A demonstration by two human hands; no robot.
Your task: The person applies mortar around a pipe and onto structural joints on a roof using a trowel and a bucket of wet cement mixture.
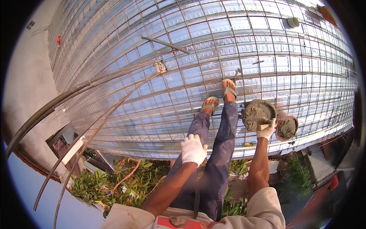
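My left hand [193,150], in a white knit glove, is above or on my left thigh, its thumb apart from the fingers and nothing visible in it. My right hand [266,129], gloved too, is closed around a short wooden handle [263,126], which looks like a trowel's. The blade is not visible; the handle lies over the near edge of a round bucket [271,107] filled with wet grey mortar [256,114]. Just right of that hand stands a second, smaller container [284,139], partly filled with mortar [287,129].
My sandalled feet [228,88] stand on a steel rebar grid [206,57] over shiny corrugated metal decking [183,34]. Dark conduits [57,100] rise at the left from a small box [160,66]. A loose bar [164,44] lies ahead. Beyond the near edge are green plants [126,179].
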